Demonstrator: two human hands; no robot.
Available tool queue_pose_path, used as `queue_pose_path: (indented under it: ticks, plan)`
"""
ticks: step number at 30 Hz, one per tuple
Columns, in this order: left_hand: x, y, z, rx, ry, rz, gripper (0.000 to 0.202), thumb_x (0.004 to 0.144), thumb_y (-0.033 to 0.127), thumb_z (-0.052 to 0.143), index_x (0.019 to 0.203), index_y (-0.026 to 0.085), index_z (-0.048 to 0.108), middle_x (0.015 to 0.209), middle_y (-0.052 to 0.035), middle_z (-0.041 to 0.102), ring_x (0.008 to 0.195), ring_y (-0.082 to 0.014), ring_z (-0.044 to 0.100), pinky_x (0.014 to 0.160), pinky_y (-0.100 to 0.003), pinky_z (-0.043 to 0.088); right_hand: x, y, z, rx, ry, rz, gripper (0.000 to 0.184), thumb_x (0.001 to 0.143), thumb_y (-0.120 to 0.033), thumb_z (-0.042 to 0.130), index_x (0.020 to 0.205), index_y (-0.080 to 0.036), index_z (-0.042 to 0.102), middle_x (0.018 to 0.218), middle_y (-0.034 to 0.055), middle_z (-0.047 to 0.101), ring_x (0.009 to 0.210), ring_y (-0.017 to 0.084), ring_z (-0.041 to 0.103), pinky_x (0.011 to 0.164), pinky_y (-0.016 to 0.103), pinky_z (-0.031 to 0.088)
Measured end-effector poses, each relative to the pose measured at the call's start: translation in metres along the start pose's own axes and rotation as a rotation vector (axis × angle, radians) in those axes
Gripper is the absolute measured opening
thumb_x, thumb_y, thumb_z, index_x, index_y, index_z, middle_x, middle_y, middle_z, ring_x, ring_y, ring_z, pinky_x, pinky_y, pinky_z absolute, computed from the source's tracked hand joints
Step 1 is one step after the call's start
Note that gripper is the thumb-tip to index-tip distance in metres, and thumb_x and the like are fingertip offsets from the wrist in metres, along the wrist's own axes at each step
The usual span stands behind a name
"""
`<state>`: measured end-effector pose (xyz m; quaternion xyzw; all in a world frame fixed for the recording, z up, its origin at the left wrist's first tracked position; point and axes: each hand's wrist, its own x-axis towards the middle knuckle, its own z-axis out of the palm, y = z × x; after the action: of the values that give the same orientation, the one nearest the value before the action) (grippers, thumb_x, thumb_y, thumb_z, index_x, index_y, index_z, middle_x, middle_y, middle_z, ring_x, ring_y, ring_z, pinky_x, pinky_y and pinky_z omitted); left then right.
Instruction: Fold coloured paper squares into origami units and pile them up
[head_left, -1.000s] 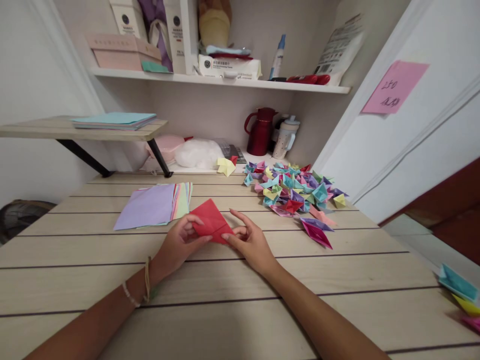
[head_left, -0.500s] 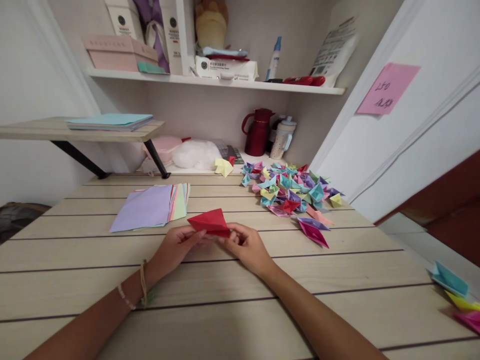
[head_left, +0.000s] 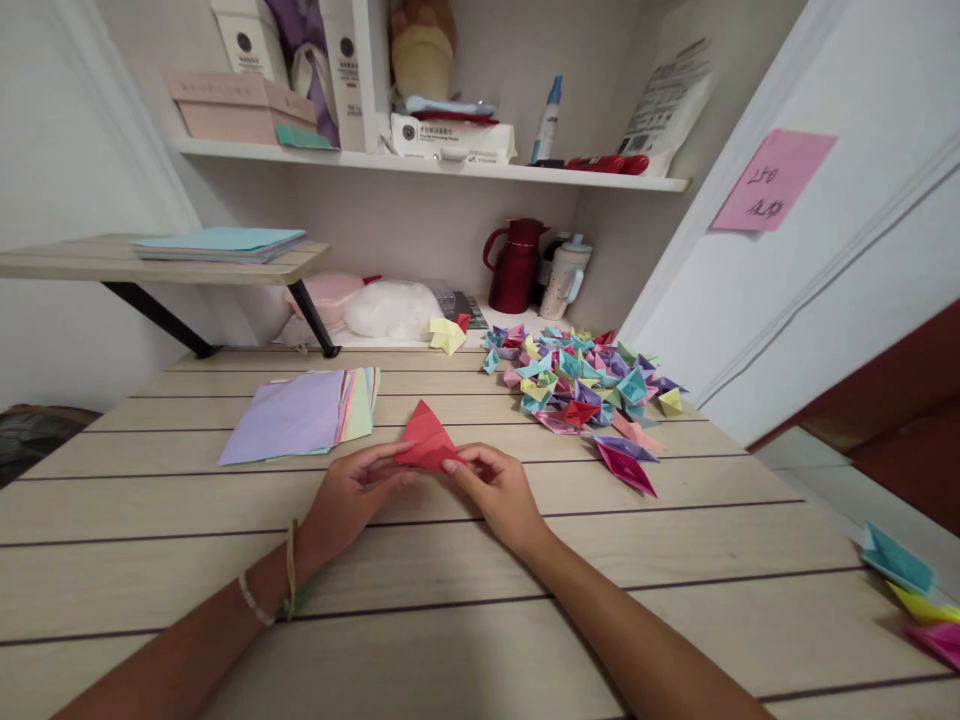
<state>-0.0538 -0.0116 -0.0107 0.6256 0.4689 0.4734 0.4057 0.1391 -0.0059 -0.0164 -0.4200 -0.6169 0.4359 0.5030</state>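
A red sheet of paper (head_left: 427,440), folded into a triangle with its point facing away from me, is between my hands above the middle of the table. My right hand (head_left: 499,490) pinches its lower right corner, thumb on the near face and fingers behind. At the lower left corner, the fingers of my left hand (head_left: 360,495) grip the paper's edge; the left thumb lies just below it. Left of my hands lies a stack of coloured paper squares (head_left: 289,415), lavender on top.
A heap of folded paper boats (head_left: 592,375) lies at the back right, with a magenta boat (head_left: 628,468) nearer me. More boats (head_left: 898,558) are at the right edge. A raised shelf (head_left: 67,262) with blue paper stands left. Behind are a red jug (head_left: 517,265) and a yellow folded paper (head_left: 448,334).
The red paper has turned from lying sideways, with its tip to the left, to pointing away from me. My left thumb has come off its face; the right thumb now presses on it.
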Motion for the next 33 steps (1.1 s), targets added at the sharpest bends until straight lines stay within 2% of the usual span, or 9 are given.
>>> queue_pose_path:
  ticks: [3, 5, 7, 10, 14, 18, 21, 25, 33]
  plan:
    - [0.000, 0.002, -0.001, 0.078, 0.065, 0.006, 0.017, 0.068, 0.031, 0.067, 0.080, 0.020, 0.069, 0.084, -0.0043, 0.071, 0.078, -0.0203, 0.066, 0.074, -0.031, 0.053, 0.001, 0.006, 0.001, 0.128, 0.035, 0.061, 0.027, 0.070, -0.039, 0.064, 0.085, -0.016, 0.062, 0.069, 0.0018, 0.063, 0.056, 0.011, 0.052, 0.051, 0.022, 0.040]
    - [0.000, 0.003, -0.001, 0.063, 0.080, 0.000, 0.015, 0.069, 0.031, 0.066, 0.078, 0.020, 0.068, 0.080, -0.0035, 0.071, 0.075, -0.0187, 0.065, 0.071, -0.029, 0.052, 0.002, 0.008, 0.002, 0.182, 0.040, 0.072, 0.038, 0.068, -0.035, 0.066, 0.100, -0.018, 0.057, 0.072, 0.0012, 0.064, 0.054, 0.010, 0.052, 0.049, 0.021, 0.040]
    - [0.000, 0.003, 0.001, -0.010, 0.053, -0.018, 0.027, 0.070, 0.031, 0.066, 0.094, 0.020, 0.064, 0.080, -0.0032, 0.070, 0.075, -0.0178, 0.065, 0.071, -0.028, 0.052, 0.002, 0.009, 0.001, 0.169, 0.032, 0.083, 0.043, 0.068, -0.033, 0.066, 0.107, -0.019, 0.054, 0.073, 0.0011, 0.064, 0.054, 0.010, 0.051, 0.049, 0.021, 0.040]
    - [-0.001, 0.006, 0.004, -0.134, -0.041, -0.068, 0.058, 0.071, 0.029, 0.066, 0.124, 0.021, 0.043, 0.086, -0.0051, 0.070, 0.083, -0.0189, 0.065, 0.074, -0.030, 0.051, 0.002, 0.008, 0.000, 0.076, 0.018, 0.076, 0.028, 0.071, -0.031, 0.063, 0.094, -0.017, 0.063, 0.077, 0.0038, 0.066, 0.058, 0.011, 0.052, 0.053, 0.023, 0.041]
    - [0.000, 0.008, 0.005, -0.222, -0.134, -0.140, 0.082, 0.068, 0.027, 0.068, 0.136, 0.020, 0.021, 0.092, -0.0079, 0.069, 0.087, -0.0213, 0.065, 0.076, -0.034, 0.050, 0.000, 0.005, 0.000, -0.019, 0.029, 0.062, 0.020, 0.072, -0.032, 0.062, 0.084, -0.016, 0.067, 0.077, 0.0041, 0.067, 0.055, 0.011, 0.049, 0.051, 0.023, 0.039]
    - [0.004, 0.001, 0.001, -0.164, -0.152, -0.152, 0.043, 0.071, 0.030, 0.065, 0.110, 0.017, 0.054, 0.086, -0.0069, 0.070, 0.072, -0.0187, 0.065, 0.067, -0.031, 0.051, -0.002, -0.001, 0.001, -0.045, -0.004, 0.048, 0.024, 0.074, -0.038, 0.059, 0.083, -0.017, 0.069, 0.074, 0.0044, 0.068, 0.057, 0.013, 0.053, 0.051, 0.024, 0.040]
    - [0.007, -0.003, -0.003, -0.043, -0.172, -0.128, 0.018, 0.072, 0.031, 0.063, 0.083, 0.017, 0.064, 0.073, -0.0030, 0.069, 0.064, -0.0156, 0.063, 0.061, -0.026, 0.049, -0.003, -0.003, 0.001, -0.058, -0.025, 0.012, 0.025, 0.076, -0.039, 0.057, 0.083, -0.019, 0.070, 0.079, 0.0048, 0.069, 0.063, 0.015, 0.056, 0.054, 0.025, 0.042]
    - [0.009, -0.003, -0.006, 0.021, -0.180, -0.135, 0.017, 0.071, 0.032, 0.063, 0.078, 0.016, 0.064, 0.064, -0.0002, 0.067, 0.061, -0.0138, 0.060, 0.059, -0.024, 0.047, -0.002, -0.002, 0.000, -0.047, -0.024, 0.036, 0.024, 0.073, -0.037, 0.060, 0.080, -0.017, 0.071, 0.074, 0.0044, 0.069, 0.055, 0.012, 0.053, 0.050, 0.022, 0.039]
    - [0.011, -0.005, -0.008, -0.174, -0.193, -0.127, 0.011, 0.065, 0.025, 0.069, 0.071, 0.016, 0.066, 0.069, -0.0010, 0.069, 0.063, -0.0137, 0.061, 0.064, -0.026, 0.049, -0.003, -0.004, 0.002, 0.224, -0.036, 0.187, 0.023, 0.057, -0.037, 0.074, 0.062, -0.015, 0.068, 0.053, 0.0006, 0.062, 0.047, 0.009, 0.048, 0.046, 0.021, 0.037]
